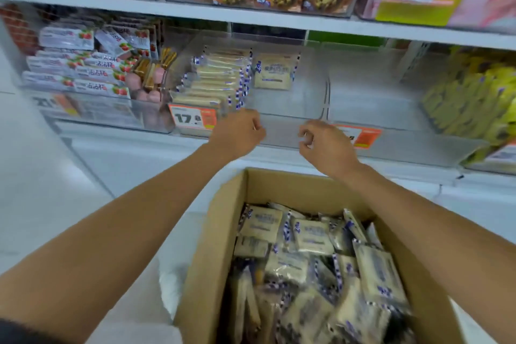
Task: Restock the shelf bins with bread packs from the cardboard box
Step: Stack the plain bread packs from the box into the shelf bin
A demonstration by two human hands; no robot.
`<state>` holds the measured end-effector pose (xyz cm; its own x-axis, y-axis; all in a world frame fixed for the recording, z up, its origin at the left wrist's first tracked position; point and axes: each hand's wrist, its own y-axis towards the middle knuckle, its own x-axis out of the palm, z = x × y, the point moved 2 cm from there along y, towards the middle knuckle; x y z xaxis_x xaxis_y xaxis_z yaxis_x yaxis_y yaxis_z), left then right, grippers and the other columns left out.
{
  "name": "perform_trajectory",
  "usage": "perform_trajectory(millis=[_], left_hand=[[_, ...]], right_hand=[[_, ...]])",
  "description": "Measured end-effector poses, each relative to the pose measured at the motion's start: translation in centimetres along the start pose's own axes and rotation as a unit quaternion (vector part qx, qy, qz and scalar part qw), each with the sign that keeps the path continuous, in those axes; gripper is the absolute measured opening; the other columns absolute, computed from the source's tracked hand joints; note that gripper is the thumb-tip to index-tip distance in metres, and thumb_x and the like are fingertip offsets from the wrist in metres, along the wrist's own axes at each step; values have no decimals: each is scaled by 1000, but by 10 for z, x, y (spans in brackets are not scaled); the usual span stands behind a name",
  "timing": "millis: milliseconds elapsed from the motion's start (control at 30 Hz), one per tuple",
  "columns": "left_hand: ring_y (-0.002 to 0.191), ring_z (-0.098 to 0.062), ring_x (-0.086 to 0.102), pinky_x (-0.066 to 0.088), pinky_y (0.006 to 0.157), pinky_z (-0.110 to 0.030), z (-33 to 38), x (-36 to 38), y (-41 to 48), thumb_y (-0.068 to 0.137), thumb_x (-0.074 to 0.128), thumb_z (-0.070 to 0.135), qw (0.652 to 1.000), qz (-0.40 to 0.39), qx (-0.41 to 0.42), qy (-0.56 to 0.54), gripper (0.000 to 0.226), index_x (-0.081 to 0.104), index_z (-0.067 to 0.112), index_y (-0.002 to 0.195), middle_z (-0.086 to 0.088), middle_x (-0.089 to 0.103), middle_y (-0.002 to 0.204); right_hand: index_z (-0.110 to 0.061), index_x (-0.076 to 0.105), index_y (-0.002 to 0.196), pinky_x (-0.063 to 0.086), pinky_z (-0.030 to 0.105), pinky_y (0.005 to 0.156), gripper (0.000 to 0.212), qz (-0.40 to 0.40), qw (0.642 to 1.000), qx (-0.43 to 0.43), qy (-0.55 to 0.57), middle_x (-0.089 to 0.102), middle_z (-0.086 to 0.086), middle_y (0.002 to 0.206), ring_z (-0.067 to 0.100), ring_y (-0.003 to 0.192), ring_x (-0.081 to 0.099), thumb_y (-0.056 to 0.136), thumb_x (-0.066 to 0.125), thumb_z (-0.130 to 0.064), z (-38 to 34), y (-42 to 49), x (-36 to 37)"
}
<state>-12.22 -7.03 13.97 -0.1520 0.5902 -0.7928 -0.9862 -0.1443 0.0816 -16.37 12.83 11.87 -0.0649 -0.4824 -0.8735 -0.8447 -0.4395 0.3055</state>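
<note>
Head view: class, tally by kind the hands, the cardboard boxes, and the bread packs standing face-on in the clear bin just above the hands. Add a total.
Hands: 2, the left hand and the right hand
Cardboard boxes: 1, the box
Face-on bread packs: 1, the pack
Total: 4

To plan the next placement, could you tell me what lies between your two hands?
Head view: only the clear bin's front wall shows between the left hand and right hand.
</note>
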Motion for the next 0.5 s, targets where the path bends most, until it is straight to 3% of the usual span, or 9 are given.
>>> perform_trajectory(millis=[33,133,267,333,433,467,500], left_hand=[[75,-22,62,50,90,-50,0,16,-11,84,61,28,1000,-24,-12,-9,15,57,24,70,8,58,68],[80,-23,62,51,76,-35,-9,66,-37,88,59,29,993,-93,-67,-33,17,59,21,73,-3,65,83],[72,-22,57,43,73,-28,-27,122,-56,90,51,18,980,-172,-95,-43,16,58,15,76,-8,59,79],[75,-21,63,50,74,-30,-42,138,-62,93,54,18,972,-178,-133,-74,18,66,13,80,-2,68,82],[80,-13,65,53,72,-31,-60,154,-67,94,57,25,965,-177,-176,-82,12,68,24,90,3,70,88],[81,-12,64,50,70,-29,-66,159,-68,94,57,26,965,-177,-180,-74,11,68,25,92,5,69,89],[85,-11,64,49,70,-27,-72,163,-68,94,57,26,965,-176,-183,-67,11,68,25,96,7,68,91]], right_hand=[[-16,62,100,48,33,69,15,-45,999,22,13,62,-1,88,20,76,57,86,60,-12,13,-22,7],[-20,62,109,50,32,78,23,-190,976,105,33,61,-3,93,20,88,61,91,54,-10,64,-81,38],[-17,63,122,47,31,94,32,-291,942,168,11,65,6,121,26,113,59,95,48,-13,120,-120,92],[-16,53,136,42,30,100,42,-343,920,187,22,56,6,136,26,124,52,95,46,-9,126,-119,120],[-13,20,153,38,36,103,65,-414,892,181,22,36,14,151,33,132,42,94,46,-8,127,-113,160],[-11,15,153,40,38,102,70,-430,886,175,12,35,15,150,35,130,43,92,49,-8,129,-113,171],[-10,23,150,44,40,99,68,-436,884,166,-7,41,11,144,34,124,47,90,53,-10,134,-114,179]])
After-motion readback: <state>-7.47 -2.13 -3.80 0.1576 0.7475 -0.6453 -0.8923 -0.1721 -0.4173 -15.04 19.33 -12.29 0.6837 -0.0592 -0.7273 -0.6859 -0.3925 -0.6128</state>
